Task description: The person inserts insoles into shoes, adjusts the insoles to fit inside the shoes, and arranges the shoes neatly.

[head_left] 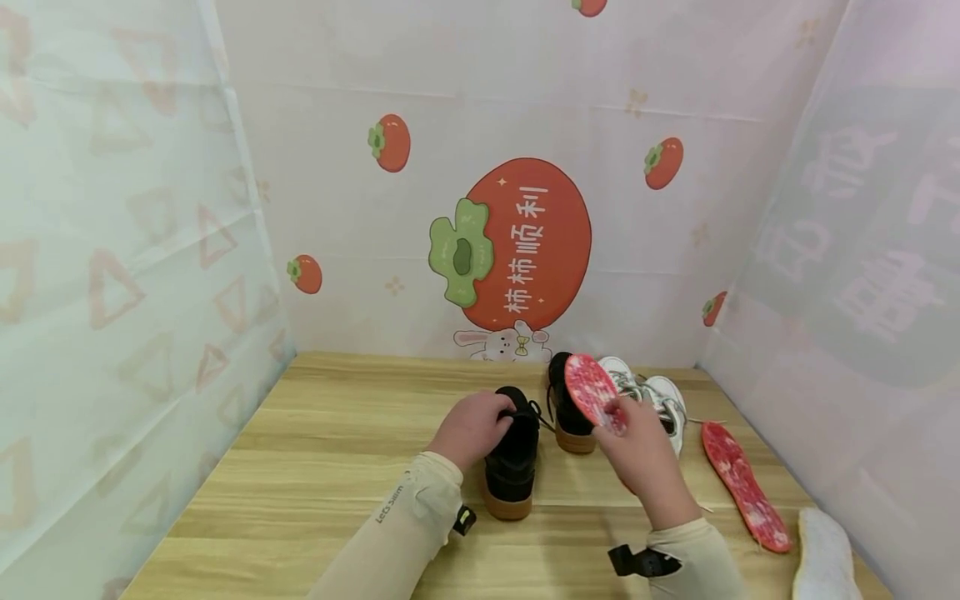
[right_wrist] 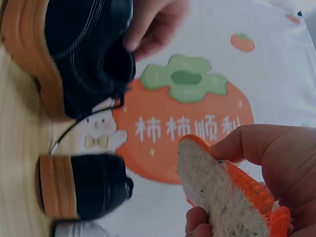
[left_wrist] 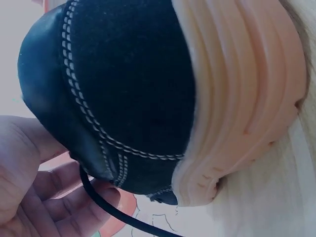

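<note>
A black shoe (head_left: pixel 512 477) with a tan sole stands on the table, its heel toward me. My left hand (head_left: pixel 471 429) holds it at the tongue by the opening; in the left wrist view the fingers of that hand (left_wrist: pixel 54 197) curl beside the collar and a black lace (left_wrist: pixel 123 217). To the right and above the table, my right hand (head_left: pixel 643 454) pinches a red-and-white patterned insole (head_left: pixel 588 385) between thumb and fingers. The right wrist view shows this insole's fuzzy pale underside (right_wrist: pixel 212 190) and orange edging. The insole is apart from the held shoe.
Behind the raised insole stands another black shoe (head_left: pixel 576 437), with white sneakers (head_left: pixel 673 400) beside it. At the right lie a second red insole (head_left: pixel 746 492) and a whitish insole (head_left: pixel 825 558), near the right-hand curtain. A printed backdrop (head_left: pixel 345 217) closes off the back.
</note>
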{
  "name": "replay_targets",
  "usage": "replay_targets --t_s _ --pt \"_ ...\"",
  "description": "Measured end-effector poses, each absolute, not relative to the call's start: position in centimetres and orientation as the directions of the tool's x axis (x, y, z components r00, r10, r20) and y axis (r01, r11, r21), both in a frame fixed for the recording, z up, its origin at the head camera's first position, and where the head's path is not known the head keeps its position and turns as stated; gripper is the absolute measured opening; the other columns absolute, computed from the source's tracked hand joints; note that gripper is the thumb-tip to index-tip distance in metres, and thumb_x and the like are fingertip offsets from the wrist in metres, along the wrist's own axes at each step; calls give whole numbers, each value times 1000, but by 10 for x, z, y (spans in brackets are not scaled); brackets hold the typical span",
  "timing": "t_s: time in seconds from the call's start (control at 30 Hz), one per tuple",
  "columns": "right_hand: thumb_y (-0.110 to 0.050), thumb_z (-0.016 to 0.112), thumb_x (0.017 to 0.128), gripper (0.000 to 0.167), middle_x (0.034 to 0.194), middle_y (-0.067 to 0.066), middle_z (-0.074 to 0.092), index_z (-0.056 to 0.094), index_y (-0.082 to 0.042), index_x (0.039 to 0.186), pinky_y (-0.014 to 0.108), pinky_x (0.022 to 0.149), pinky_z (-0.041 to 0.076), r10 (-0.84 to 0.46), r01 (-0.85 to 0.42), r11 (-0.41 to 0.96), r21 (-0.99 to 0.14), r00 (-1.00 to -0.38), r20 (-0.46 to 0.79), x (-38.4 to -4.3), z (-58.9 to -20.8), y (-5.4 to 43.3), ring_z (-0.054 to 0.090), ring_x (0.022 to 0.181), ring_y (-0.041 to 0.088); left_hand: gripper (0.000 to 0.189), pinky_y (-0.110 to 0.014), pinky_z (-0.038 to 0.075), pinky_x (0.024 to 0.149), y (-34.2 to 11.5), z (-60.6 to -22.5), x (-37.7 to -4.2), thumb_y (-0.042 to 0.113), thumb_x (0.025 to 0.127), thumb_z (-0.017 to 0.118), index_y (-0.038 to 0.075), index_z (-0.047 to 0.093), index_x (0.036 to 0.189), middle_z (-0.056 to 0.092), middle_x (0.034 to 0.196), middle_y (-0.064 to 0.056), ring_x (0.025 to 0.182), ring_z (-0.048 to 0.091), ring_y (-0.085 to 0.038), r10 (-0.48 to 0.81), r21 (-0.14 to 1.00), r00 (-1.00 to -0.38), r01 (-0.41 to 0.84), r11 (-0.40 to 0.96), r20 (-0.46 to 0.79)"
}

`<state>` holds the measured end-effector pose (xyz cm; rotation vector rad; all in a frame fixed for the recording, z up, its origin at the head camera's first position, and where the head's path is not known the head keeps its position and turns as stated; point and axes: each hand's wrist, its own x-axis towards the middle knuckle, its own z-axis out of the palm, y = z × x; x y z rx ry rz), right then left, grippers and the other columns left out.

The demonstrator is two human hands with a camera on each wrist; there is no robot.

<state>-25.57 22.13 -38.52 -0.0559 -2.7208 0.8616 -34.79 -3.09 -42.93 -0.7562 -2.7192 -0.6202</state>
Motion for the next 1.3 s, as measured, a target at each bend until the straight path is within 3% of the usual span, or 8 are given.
replay_targets --t_s 0.13,0.23,0.37,0.47,0.63,0.93,1.13,1.3 --pt "-23 68 91 41 128 23 62 65 -3 127 49 87 52 116 -61 790 -610 -962 246 -258 -384 199 60 110 33 16 -39 60 93 -29 -420 -340 29 105 67 20 79 110 79 106 3 99 74 -16 393 365 -829 536 761 398" --pt "-22 69 90 47 132 23 62 62 -1 132 51 94 53 119 -85 750 -656 -958 260 -260 -382 184 61 115 33 25 -38 60 89 -25 -410 -332 37 107 62 19 78 113 78 105 3 94 71 -14 335 529 -859 504 682 386" --pt "-20 71 90 53 134 23 61 59 2 137 52 98 54 104 -140 700 -700 -950 294 -262 -380 165 62 116 33 40 -37 63 81 -23 -395 -321 44 109 58 15 67 134 76 111 -7 88 72 -16 298 886 -925 330 326 234" --pt "-22 72 91 54 131 23 60 58 1 138 51 96 55 93 -158 687 -710 -949 300 -259 -377 151 62 112 33 52 -37 65 74 -27 -387 -315 39 108 61 11 50 151 73 114 -15 82 74 -20 311 987 -941 155 47 133" --pt "-29 74 91 60 129 21 58 56 -4 143 52 93 57 82 -148 679 -720 -958 275 -254 -374 136 61 108 31 64 -34 65 74 -29 -382 -310 21 106 66 9 35 160 70 117 -17 81 75 -20 297 989 -951 52 -136 90" --pt "-38 73 97 72 139 18 55 45 -9 157 52 95 58 41 -137 673 -727 -974 222 -237 -369 135 60 113 29 59 -30 64 76 -34 -390 -313 12 105 62 9 36 158 65 135 -19 93 74 -20 385 968 -922 -57 -244 43" --pt "-40 69 102 70 138 17 55 40 -12 160 39 78 60 27 -106 620 -777 -987 156 -232 -362 143 66 97 22 58 -28 63 72 -48 -391 -316 10 104 60 11 37 157 67 125 -14 85 72 -18 427 960 -904 -95 -262 27" --pt "-49 72 99 88 154 23 50 31 -8 165 49 89 61 -12 -101 656 -748 -992 123 -237 -359 144 67 117 31 57 -29 63 71 -50 -394 -318 7 103 59 7 37 155 69 115 -10 82 72 -17 472 963 -881 -115 -244 15"
